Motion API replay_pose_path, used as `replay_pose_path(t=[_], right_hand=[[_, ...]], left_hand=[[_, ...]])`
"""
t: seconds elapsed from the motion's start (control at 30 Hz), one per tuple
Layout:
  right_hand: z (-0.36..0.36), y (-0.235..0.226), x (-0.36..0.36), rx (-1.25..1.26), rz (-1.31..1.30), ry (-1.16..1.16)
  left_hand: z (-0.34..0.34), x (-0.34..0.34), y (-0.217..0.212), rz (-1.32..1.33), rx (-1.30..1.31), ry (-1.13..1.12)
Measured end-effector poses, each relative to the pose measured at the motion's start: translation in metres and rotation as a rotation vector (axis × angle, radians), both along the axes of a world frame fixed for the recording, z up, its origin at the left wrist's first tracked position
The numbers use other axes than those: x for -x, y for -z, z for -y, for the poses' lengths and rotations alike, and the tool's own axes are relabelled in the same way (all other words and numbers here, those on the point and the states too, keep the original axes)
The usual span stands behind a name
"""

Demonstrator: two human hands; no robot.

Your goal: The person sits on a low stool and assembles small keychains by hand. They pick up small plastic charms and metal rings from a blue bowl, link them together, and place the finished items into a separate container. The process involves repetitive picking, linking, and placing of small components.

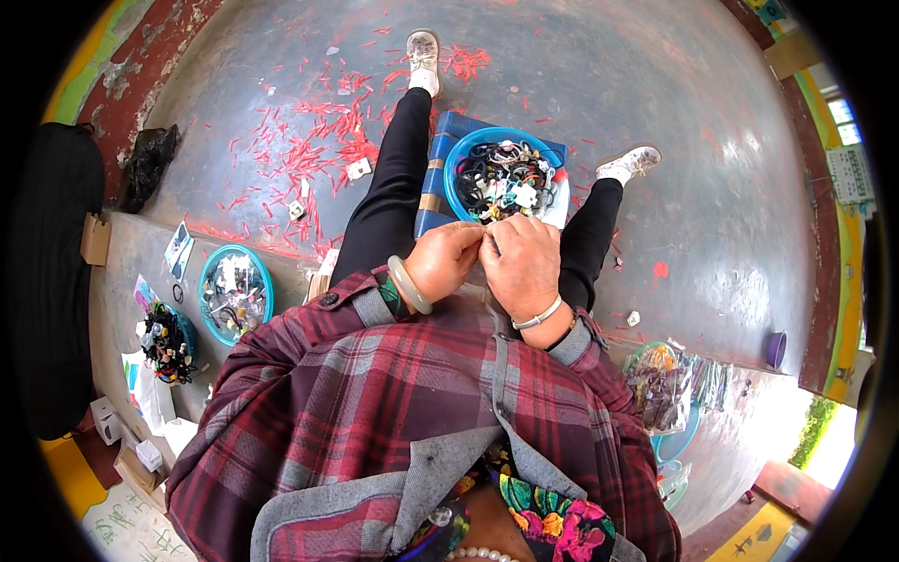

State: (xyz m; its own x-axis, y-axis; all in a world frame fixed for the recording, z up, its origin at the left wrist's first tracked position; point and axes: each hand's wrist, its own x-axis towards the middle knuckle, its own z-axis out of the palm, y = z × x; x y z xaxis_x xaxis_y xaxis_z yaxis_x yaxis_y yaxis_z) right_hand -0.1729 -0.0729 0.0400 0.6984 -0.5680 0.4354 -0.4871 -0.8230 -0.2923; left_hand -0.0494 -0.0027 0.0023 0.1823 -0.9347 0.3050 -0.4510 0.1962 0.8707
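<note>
My left hand (439,266) and my right hand (524,266) meet in front of my chest, thumbs and fingertips pinched together. Whatever they pinch is too small and too hidden to make out. Just beyond the fingertips stands a round blue basket (451,178), filled with a tangle of black and coloured elastic hair ties (506,178) with white and bright charms. It rests on a blue box with a brown stripe (432,192), between my outstretched legs. A pale bangle (410,287) circles my left wrist, and a silver one (538,314) my right.
Red scraps (314,155) litter the floor ahead and left. At my left stand a second blue basket (270,286) with packaged pieces and a heap of dark hair ties (169,342). Clear bags (660,384) lie at my right, with a purple cup (775,349) farther out.
</note>
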Motion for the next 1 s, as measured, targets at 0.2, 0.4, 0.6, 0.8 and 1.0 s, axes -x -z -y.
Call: replay_pose_path(t=[0.2, 0.4, 0.6, 0.8, 1.0], right_hand=[[0.002, 0.004, 0.0, -0.049, 0.061, 0.007], [0.004, 0.009, 0.001, -0.151, 0.115, 0.029], [0.006, 0.011, 0.002, -0.191, 0.159, -0.003], [0.005, 0.013, 0.002, -0.236, 0.178, 0.01], [0.007, 0.018, 0.001, -0.371, 0.357, 0.012]], left_hand=[[0.001, -0.001, 0.001, -0.005, 0.014, 0.006], [0.0, -0.001, -0.001, -0.048, -0.042, -0.029], [-0.001, -0.001, 0.002, -0.045, -0.014, -0.029], [-0.002, -0.002, 0.002, -0.106, -0.057, -0.029], [-0.004, -0.003, -0.002, -0.37, -0.212, -0.034]])
